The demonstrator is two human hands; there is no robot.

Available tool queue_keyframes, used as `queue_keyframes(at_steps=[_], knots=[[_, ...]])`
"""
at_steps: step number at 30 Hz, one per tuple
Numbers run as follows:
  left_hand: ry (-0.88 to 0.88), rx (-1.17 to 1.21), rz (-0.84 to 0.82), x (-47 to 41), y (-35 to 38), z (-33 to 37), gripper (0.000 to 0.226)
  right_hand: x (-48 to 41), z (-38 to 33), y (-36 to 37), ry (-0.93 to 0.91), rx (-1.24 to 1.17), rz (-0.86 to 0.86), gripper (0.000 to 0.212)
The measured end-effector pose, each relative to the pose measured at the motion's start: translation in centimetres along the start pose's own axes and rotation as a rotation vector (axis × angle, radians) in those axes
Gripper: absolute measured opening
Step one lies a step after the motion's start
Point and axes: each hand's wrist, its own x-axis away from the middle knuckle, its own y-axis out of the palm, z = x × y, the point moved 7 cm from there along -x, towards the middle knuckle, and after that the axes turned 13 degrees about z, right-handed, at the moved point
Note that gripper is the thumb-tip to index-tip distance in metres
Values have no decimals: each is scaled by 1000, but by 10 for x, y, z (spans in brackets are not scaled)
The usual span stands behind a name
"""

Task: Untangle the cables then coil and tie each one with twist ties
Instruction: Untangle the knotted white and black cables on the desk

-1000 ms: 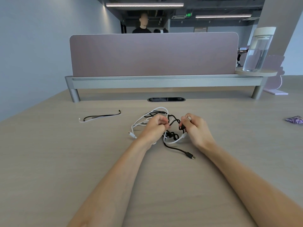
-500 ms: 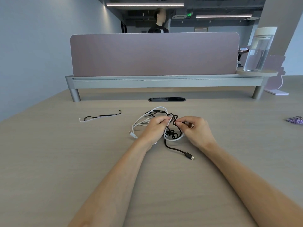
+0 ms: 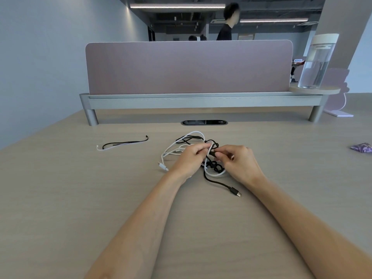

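Both hands (image 3: 213,160) pinching tangled cables (image 3: 211,168), knot between fingertips

The pale wood-grain table (image 3: 80,198) carries, at its centre, a white cable (image 3: 163,167) tangled with a black cable (image 3: 235,192). From that tangle, the twist ties (image 3: 122,143) lie at ten o'clock and a purple wrapper (image 3: 361,148) at three o'clock. At twelve o'clock a cable port (image 3: 204,122) is set into the top, and beyond it stands a grey riser (image 3: 201,101) on two legs
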Motion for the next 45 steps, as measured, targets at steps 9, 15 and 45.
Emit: queue_keyframes(at_steps=[9,15,45], knots=[[-26,88,49,2,-4,-1,24,-3,10,-1,68,-57,54,12],[-7,77,82,3,-3,-1,19,0,5,14,-173,89,-50,26],[2,296,210,10,-17,12,23,2,18,8,284,-311,-144,15]])
